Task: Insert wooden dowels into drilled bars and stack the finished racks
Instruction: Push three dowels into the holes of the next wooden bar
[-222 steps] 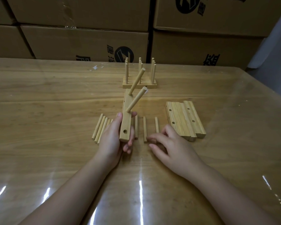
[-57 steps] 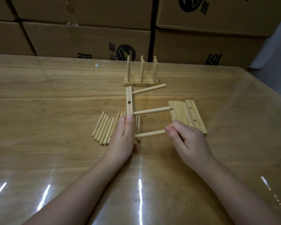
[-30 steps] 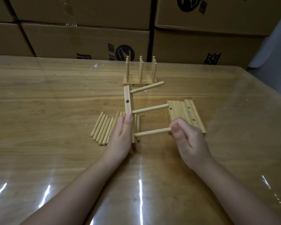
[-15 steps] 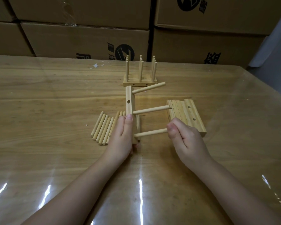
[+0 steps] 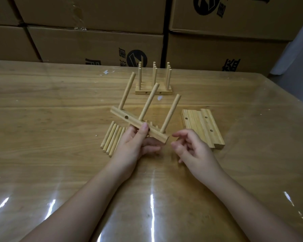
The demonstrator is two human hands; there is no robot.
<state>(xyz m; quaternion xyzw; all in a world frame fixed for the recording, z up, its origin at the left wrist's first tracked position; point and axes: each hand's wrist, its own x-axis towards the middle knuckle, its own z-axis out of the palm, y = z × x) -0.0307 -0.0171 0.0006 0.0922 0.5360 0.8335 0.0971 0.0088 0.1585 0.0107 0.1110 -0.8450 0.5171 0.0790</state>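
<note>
My left hand [image 5: 135, 144] grips a drilled wooden bar [image 5: 128, 119] lifted above the table, tilted down to the right. Three dowels [image 5: 148, 103] stand in the bar and lean up to the right. My right hand [image 5: 191, 147] hovers just right of the bar's near end with loosely curled fingers, holding nothing. Loose dowels [image 5: 111, 138] lie in a row under and left of my left hand. A stack of finished racks [image 5: 153, 91] stands farther back. Bare drilled bars [image 5: 202, 126] lie side by side at the right.
The wooden table [image 5: 42, 119] has a glossy clear cover. Stacked cardboard boxes [image 5: 94, 41] form a wall along its far edge. The table's right edge runs diagonally at the far right.
My right hand has let go of the nearest dowel and drawn back. My left hand has lifted and turned the bar, so the three dowels point up and away instead of to the right.
</note>
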